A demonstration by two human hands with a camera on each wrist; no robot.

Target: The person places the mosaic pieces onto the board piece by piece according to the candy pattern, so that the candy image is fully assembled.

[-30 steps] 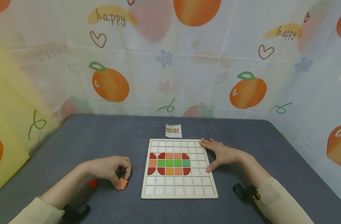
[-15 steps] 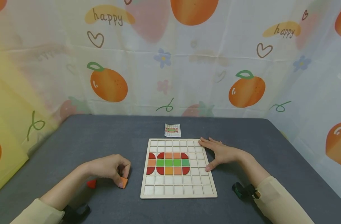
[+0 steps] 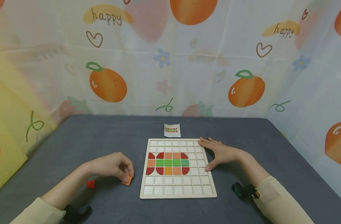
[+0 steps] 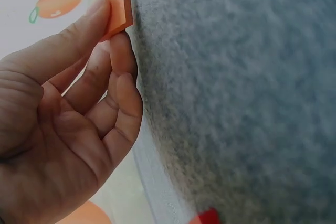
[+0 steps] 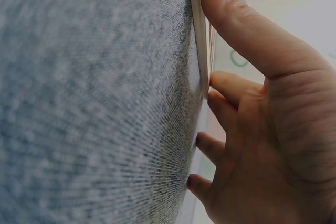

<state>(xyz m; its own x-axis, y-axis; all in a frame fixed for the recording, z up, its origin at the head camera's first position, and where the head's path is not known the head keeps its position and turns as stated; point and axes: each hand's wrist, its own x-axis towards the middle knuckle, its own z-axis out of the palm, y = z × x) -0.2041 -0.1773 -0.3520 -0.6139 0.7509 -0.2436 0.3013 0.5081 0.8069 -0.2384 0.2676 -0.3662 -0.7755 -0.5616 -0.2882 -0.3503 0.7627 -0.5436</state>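
My left hand (image 3: 114, 165) pinches an orange square tile (image 3: 127, 181) between thumb and fingers, low over the table left of the grid board. In the left wrist view the tile (image 4: 122, 6) stands on edge at the fingertips. The pale wooden grid board (image 3: 178, 197) lies flat, with red rounded pieces and orange and green squares set in three rows of its cells. Along its right edge rests my right hand (image 3: 223, 155), fingers spread and thumb on the rim. Its thumb (image 5: 239, 22) overlaps the board's edge in the right wrist view.
A red piece (image 3: 90, 184) lies on the dark grey table (image 3: 111, 130), beside the left forearm. Behind the board is a small printed card (image 3: 172, 130) showing a coloured grid pattern. A fruit-print curtain (image 3: 187, 77) hangs at the table's back.
The left hand has shifted slightly right and away from me, with the orange tile tilting and turning in its fingers. My right hand keeps its place on the board.
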